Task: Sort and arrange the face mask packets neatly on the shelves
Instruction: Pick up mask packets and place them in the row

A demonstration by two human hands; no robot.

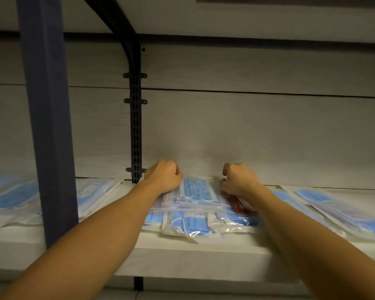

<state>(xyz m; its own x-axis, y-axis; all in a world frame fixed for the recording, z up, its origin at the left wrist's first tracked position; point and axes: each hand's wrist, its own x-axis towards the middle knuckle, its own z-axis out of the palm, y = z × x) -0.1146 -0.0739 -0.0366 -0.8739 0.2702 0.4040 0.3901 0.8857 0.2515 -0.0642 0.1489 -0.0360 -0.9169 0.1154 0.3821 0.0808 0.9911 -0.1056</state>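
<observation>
A pile of clear packets of blue face masks (197, 204) lies in the middle of a white shelf (182, 254). My left hand (164, 176) has its fingers curled on the pile's back left edge. On the back right edge, my right hand (238, 180) curls the same way. The top packet (197, 189) lies between both hands. A packet with red print (238, 205) sits under my right wrist. I cannot see the fingertips of either hand.
More mask packets lie along the shelf at the left (15, 195) and the right (338, 211). A dark blue post (48, 126) stands in front at the left. A black slotted bracket (135, 126) runs up the back wall. Another shelf hangs overhead.
</observation>
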